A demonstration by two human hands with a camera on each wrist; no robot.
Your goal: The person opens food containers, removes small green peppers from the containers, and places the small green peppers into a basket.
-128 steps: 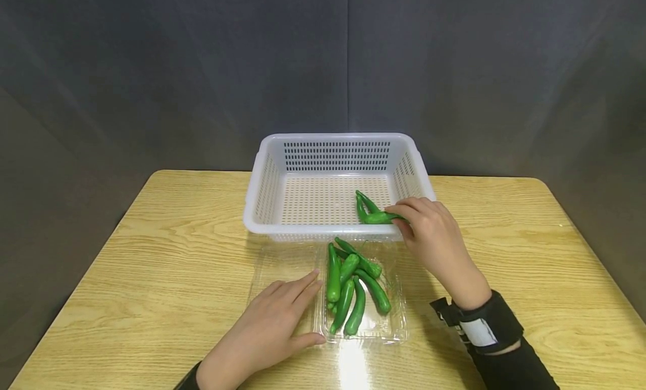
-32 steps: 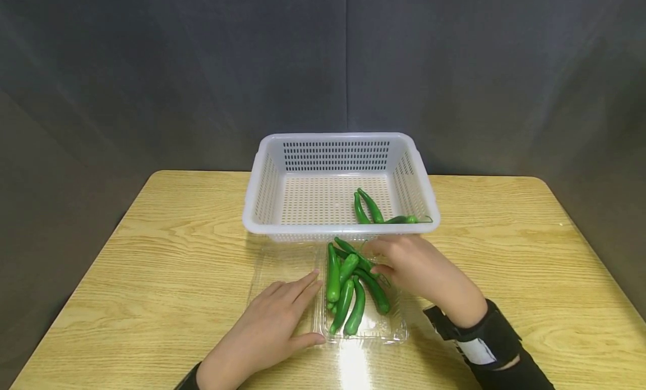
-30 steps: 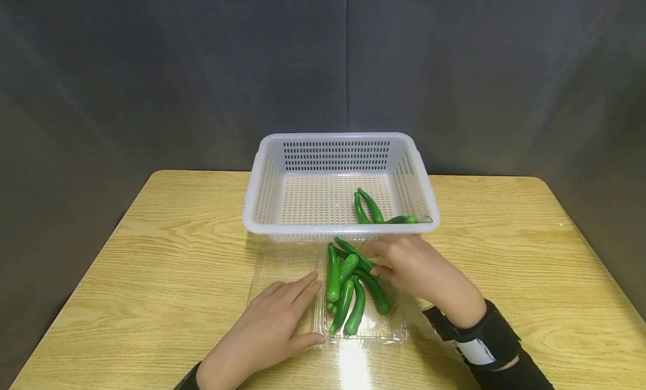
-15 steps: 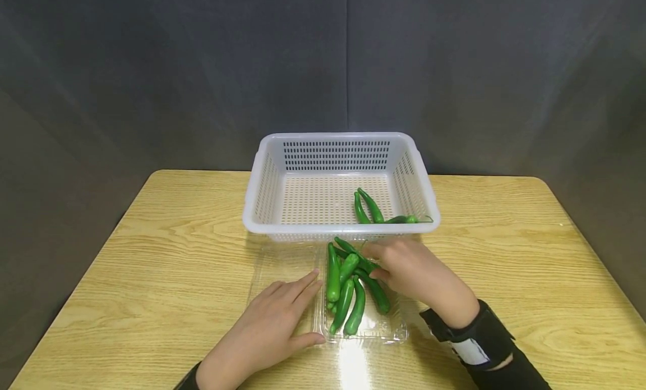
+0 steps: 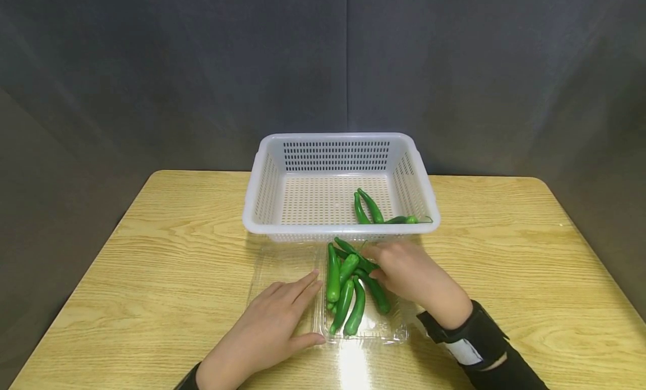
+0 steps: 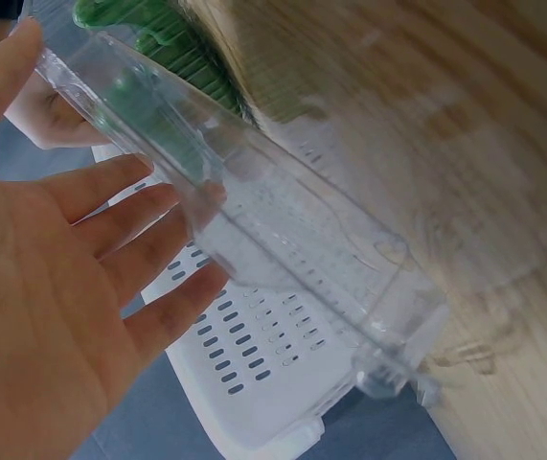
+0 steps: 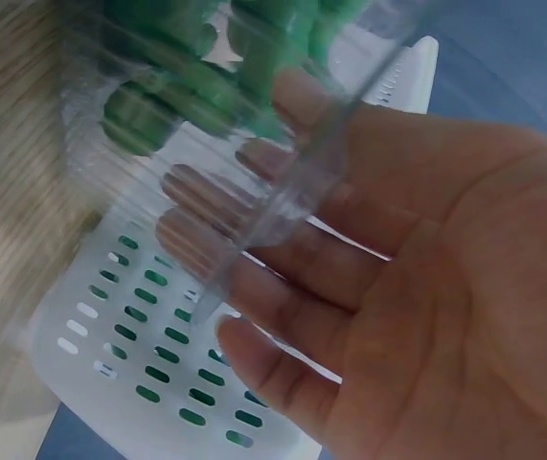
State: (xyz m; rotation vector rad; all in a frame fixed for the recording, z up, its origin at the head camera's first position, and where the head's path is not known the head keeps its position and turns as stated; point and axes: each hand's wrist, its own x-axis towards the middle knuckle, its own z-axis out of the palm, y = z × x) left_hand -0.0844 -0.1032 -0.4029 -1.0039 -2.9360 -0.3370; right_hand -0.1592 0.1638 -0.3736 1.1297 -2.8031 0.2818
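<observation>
The right hand has moved from the white perforated plastic basket to the slender green peppers inside the clear plastic clamshell container; its grasp cannot be determined. The left hand, fingers extended, touches the container.

1. Clear hinged container: thin, see-through plastic, glossy, with smooth panels, ribbed walls and bright glints along its edges.
2. Slender green peppers in the container's right half: smooth, shiny skins with pale highlights.
3. White rectangular slotted basket on the far side: opaque moulded plastic, smooth, with a soft sheen on the rim.
4. Pale yellow-brown counter: wood-grained, looking smooth, with a strong glare patch at the near side.
5. Dark grey hanging backdrop: matt cloth, lightly creased, with a vertical seam.
6. Black wristband at right: dull, fabric-like, with a white patch.
</observation>
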